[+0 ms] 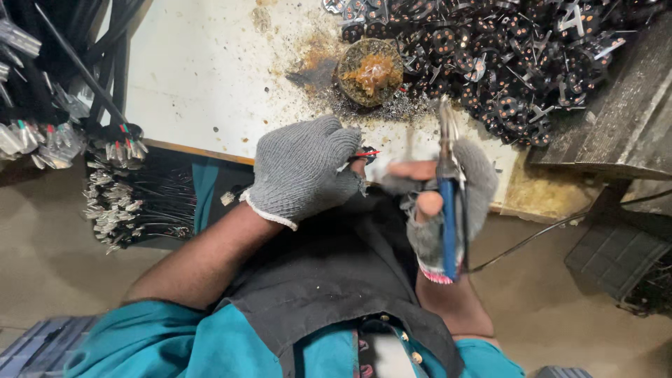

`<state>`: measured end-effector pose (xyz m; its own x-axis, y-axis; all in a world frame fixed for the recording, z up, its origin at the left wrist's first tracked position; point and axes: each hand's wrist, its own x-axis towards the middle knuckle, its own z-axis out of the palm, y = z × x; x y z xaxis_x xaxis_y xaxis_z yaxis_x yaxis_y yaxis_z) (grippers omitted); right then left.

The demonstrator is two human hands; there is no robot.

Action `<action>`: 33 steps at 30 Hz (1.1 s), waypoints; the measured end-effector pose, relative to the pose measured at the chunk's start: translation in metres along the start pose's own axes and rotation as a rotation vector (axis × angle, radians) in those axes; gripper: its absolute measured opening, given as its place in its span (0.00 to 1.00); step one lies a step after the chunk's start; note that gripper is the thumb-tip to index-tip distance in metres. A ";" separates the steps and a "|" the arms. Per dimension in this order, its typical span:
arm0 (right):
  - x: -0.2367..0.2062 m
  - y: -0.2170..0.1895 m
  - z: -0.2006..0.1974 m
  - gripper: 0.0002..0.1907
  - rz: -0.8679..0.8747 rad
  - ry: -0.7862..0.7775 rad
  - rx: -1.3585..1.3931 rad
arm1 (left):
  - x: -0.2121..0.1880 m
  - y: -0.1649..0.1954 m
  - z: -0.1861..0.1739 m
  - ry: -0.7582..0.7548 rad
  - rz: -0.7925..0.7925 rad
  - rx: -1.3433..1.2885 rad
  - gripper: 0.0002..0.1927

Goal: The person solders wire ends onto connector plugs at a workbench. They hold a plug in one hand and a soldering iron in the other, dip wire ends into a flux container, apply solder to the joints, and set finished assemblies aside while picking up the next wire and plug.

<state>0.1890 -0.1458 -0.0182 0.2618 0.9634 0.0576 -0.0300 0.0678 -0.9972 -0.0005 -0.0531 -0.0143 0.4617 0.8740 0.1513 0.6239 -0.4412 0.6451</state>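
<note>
Left hand (302, 170) pinches a red-wired part (367, 154) beside the right hand's (448, 203) soldering iron (448, 189).

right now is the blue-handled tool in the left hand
No, the blue-handled tool is gripped in the gloved right hand, while the gloved left hand pinches a thin red wire.

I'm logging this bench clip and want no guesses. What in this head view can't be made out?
- Small part pinched in the left hand: hidden by the grey glove; only red wire ends show.
- Tip of the blue-handled tool in the right hand: motion-blurred.
- Pile of black parts: cut off by the top edge.
- Cable bundles: run off the left edge.
</note>
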 end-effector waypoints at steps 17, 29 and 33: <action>0.020 -0.002 0.027 0.26 0.139 -0.033 -0.167 | 0.002 0.001 -0.003 -0.103 -0.005 0.036 0.12; 0.006 0.011 0.005 0.30 -0.116 -0.112 -0.307 | -0.005 -0.001 -0.023 -0.231 -0.012 -0.292 0.06; 0.004 0.008 0.002 0.30 -0.098 -0.101 -0.192 | -0.007 0.002 -0.024 -0.347 -0.085 -0.345 0.08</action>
<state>0.1880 -0.1413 -0.0261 0.1566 0.9763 0.1493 0.1776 0.1209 -0.9767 -0.0179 -0.0556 0.0038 0.6377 0.7588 -0.1329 0.4502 -0.2271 0.8636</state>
